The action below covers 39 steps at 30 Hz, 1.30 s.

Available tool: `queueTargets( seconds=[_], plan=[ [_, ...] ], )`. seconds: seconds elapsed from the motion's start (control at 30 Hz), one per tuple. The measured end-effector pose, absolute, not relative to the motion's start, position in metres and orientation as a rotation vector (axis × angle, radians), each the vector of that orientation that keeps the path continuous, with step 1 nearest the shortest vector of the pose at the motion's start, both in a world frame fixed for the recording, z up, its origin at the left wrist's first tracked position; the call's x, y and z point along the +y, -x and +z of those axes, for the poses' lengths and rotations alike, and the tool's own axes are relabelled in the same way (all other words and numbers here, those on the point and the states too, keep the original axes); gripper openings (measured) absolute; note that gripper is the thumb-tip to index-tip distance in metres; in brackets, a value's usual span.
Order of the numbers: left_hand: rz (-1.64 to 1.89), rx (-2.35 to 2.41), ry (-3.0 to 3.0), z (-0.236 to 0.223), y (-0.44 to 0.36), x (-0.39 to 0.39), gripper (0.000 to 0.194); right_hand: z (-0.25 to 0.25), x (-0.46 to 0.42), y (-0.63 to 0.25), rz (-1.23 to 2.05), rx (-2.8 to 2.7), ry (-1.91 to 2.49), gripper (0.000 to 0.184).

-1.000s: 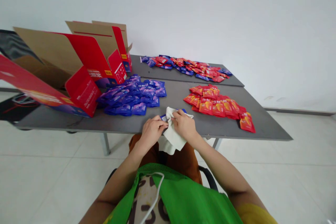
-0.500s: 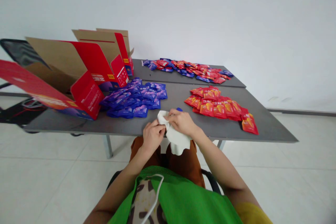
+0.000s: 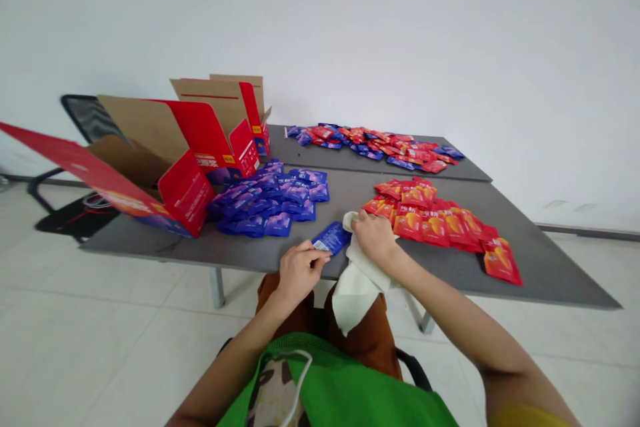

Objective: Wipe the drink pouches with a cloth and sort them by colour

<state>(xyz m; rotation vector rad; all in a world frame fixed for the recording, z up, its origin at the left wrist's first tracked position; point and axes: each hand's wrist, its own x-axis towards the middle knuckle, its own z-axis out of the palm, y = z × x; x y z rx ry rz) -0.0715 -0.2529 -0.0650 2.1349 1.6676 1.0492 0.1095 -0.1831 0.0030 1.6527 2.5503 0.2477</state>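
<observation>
At the table's front edge, my left hand [image 3: 300, 271] pinches the near corner of a blue sachet [image 3: 332, 238], which lies flat with printed text facing up. My right hand [image 3: 374, 237] is closed on a white cloth [image 3: 356, 287] at the sachet's far end. The cloth drapes down over the table edge above my lap. Just left of the held sachet is a pile of blue sachets [image 3: 270, 203]. A spread of overlapping red sachets [image 3: 433, 220] lies right behind my right hand.
Open red cartons [image 3: 187, 190] with raised flaps stand on the left of the grey table [image 3: 530, 240]. A mixed heap of red and blue sachets [image 3: 370, 142] lies along the back. A black chair [image 3: 65, 217] stands beyond the left end.
My right hand has moved right with the cloth, away from my left hand. The blue sachet, mostly covered before, now shows between them. The view has shifted slightly.
</observation>
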Motion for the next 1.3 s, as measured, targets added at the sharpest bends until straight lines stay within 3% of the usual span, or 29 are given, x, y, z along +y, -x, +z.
queueTargets(
  seconds=[0.17, 0.3, 0.57, 0.83, 1.03, 1.3],
  plan=[
    [1.200, 1.655, -1.881, -0.060, 0.077, -0.254, 0.020, -0.006, -0.212, -0.123, 0.282, 2.672, -1.846, 0.031],
    [1.272, 1.674, -1.774, -0.028, 0.104, -0.245, 0.020, -0.018, -0.231, -0.132, 0.357, 2.749, -2.158, 0.035],
    [1.236, 2.367, -1.744, 0.052, 0.150, -0.165, 0.025, -0.058, -0.241, -0.133, 0.344, 2.867, -2.181, 0.031],
    [0.754, 2.429, -1.610, 0.031, 0.160, -0.095, 0.032, -0.055, -0.239, -0.136, 0.076, 2.771, -2.220, 0.026],
    [0.778, 2.528, -1.609, 0.021, 0.170, -0.103, 0.034, -0.054, -0.236, -0.139, 0.047, 2.826, -2.104, 0.026],
    [0.674, 2.786, -1.324, 0.047, 0.178, -0.115, 0.039, -0.060, -0.238, -0.138, 0.125, 2.766, -2.228, 0.028]
  ],
)
